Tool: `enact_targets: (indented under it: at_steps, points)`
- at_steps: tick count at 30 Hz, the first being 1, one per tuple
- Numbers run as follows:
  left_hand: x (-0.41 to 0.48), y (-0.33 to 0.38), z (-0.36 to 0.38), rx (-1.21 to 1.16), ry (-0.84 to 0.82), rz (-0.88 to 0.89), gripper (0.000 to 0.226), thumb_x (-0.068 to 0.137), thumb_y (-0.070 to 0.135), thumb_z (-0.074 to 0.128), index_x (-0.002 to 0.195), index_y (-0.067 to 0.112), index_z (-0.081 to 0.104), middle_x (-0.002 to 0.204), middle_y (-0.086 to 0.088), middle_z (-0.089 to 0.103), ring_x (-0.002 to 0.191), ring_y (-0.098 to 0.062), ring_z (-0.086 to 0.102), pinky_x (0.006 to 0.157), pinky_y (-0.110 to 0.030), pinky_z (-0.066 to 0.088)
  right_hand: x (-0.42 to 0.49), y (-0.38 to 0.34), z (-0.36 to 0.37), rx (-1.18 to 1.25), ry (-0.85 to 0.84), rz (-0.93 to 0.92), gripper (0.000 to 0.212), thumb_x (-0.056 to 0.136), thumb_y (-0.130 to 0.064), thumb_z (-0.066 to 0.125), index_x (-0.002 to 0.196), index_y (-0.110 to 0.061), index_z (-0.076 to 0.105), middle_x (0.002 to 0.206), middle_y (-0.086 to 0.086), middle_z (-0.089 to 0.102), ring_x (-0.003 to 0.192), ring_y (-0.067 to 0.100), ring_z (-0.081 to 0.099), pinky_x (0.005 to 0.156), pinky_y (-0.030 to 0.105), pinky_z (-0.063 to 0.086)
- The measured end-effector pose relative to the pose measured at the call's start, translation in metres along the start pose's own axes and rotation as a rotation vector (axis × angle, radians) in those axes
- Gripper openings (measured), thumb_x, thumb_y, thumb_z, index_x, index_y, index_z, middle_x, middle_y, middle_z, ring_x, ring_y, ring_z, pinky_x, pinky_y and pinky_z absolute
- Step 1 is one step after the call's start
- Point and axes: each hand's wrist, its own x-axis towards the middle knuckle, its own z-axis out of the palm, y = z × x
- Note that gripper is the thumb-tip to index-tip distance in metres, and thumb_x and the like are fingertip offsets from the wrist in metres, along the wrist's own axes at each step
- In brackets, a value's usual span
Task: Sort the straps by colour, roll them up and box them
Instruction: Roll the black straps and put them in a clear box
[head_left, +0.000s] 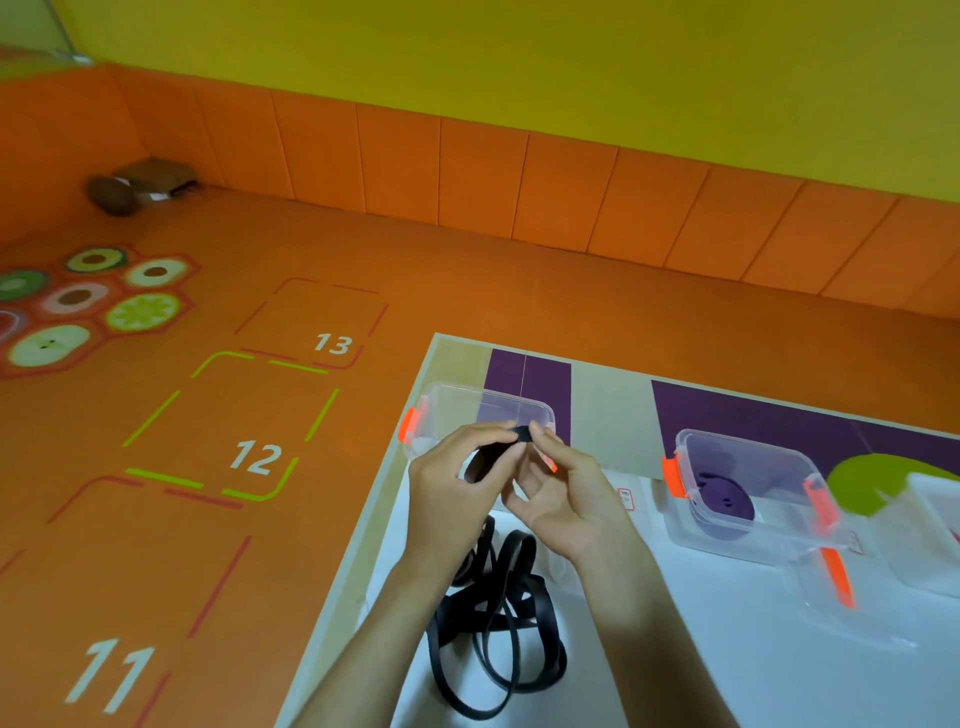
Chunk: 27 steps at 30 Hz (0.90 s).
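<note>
Above the near left part of the table (753, 675), the left hand (457, 493) and the right hand (569, 499) meet. Both have thumb and fingertips curled and pinched on one end of the black strap (522, 434), which appears turned into a small tight roll between them. A short length of the strap runs back through the left fingers. The rest drops below the hands and lies on the white table surface in loose, overlapping loops, between the two forearms. Directly behind the hands stands a clear plastic box (519, 404) with orange latches. Whether anything is in it cannot be told, as the hands cover part of it. To the right, apart from the hands, stands a second clear box (693, 462) with orange latches, holding a rolled purple strap (724, 501). A clear lid (831, 618) with an orange latch lies flat just in front of that box. At the far right edge a further pale container (930, 535) is blurred and its contents are unreadable. The table carries purple and green printed areas at its far side. Beyond it lies an orange floor (415, 270) marked 11, 12 and 13, with fruit-slice hexagons at left. Orange wall panels (467, 166) sit below a yellow wall.
</note>
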Motion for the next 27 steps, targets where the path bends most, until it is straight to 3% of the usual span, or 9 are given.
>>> enact_targets:
  at_steps: [3, 5, 9, 13, 18, 23, 27]
  points:
    - [-0.005, -0.004, -0.003, 0.046, 0.029, 0.081, 0.022, 0.086, 0.003, 0.083, 0.099, 0.020, 0.080, 0.107, 0.014, 0.078, 0.105, -0.009, 0.074, 0.092, -0.025, 0.056, 0.003, 0.006, -0.006, -0.280, 0.006, -0.143, 0.012, 0.088, -0.015, 0.080, 0.090, -0.011, 0.069, 0.098, 0.009, 0.076, 0.092, 0.022, 0.077, 0.092, 0.036, 0.058]
    - [-0.007, -0.002, -0.005, 0.018, 0.034, 0.079, 0.027, 0.086, 0.004, 0.083, 0.099, 0.027, 0.075, 0.105, 0.016, 0.077, 0.104, -0.010, 0.074, 0.091, -0.025, 0.056, 0.002, 0.008, -0.008, -0.533, 0.048, -0.320, 0.025, 0.091, -0.022, 0.079, 0.101, -0.001, 0.069, 0.101, 0.015, 0.078, 0.102, 0.027, 0.077, 0.095, 0.036, 0.060]
    - [-0.007, 0.001, -0.003, -0.045, 0.022, -0.007, 0.035, 0.087, 0.003, 0.082, 0.098, 0.031, 0.065, 0.103, 0.016, 0.076, 0.105, -0.013, 0.074, 0.091, -0.024, 0.056, -0.004, 0.011, -0.006, -0.722, 0.024, -0.467, 0.026, 0.094, -0.022, 0.077, 0.102, 0.002, 0.070, 0.096, 0.017, 0.079, 0.097, 0.028, 0.078, 0.092, 0.036, 0.062]
    - [-0.010, -0.005, 0.001, 0.030, 0.029, -0.001, 0.034, 0.086, 0.005, 0.082, 0.103, 0.031, 0.069, 0.108, 0.018, 0.076, 0.111, -0.020, 0.070, 0.094, -0.044, 0.055, -0.008, 0.015, -0.005, -0.723, 0.005, -0.466, 0.020, 0.093, -0.015, 0.078, 0.098, 0.002, 0.069, 0.088, 0.018, 0.078, 0.089, 0.028, 0.078, 0.089, 0.035, 0.062]
    - [-0.015, -0.009, -0.002, 0.029, 0.030, -0.033, 0.028, 0.084, 0.012, 0.087, 0.103, 0.030, 0.074, 0.106, 0.015, 0.074, 0.110, -0.015, 0.070, 0.093, -0.032, 0.056, -0.008, 0.015, -0.011, -0.789, 0.061, -0.525, 0.027, 0.090, -0.020, 0.081, 0.093, 0.003, 0.067, 0.077, 0.012, 0.076, 0.075, 0.020, 0.074, 0.084, 0.034, 0.062]
    - [-0.011, 0.002, -0.002, 0.001, 0.000, -0.035, 0.028, 0.084, 0.012, 0.088, 0.104, 0.023, 0.072, 0.101, 0.020, 0.074, 0.101, -0.006, 0.073, 0.086, -0.014, 0.051, -0.004, 0.015, -0.015, -0.788, 0.097, -0.487, 0.030, 0.091, -0.036, 0.078, 0.088, -0.006, 0.073, 0.088, 0.010, 0.078, 0.089, 0.019, 0.073, 0.086, 0.033, 0.051]
    - [-0.008, 0.008, 0.000, -0.035, -0.019, -0.089, 0.029, 0.083, 0.013, 0.088, 0.101, 0.026, 0.070, 0.096, 0.020, 0.074, 0.098, -0.007, 0.073, 0.086, -0.016, 0.053, -0.004, 0.013, -0.020, -0.707, 0.086, -0.445, 0.042, 0.094, -0.045, 0.072, 0.092, -0.003, 0.075, 0.082, 0.007, 0.069, 0.085, 0.014, 0.064, 0.087, 0.033, 0.048]
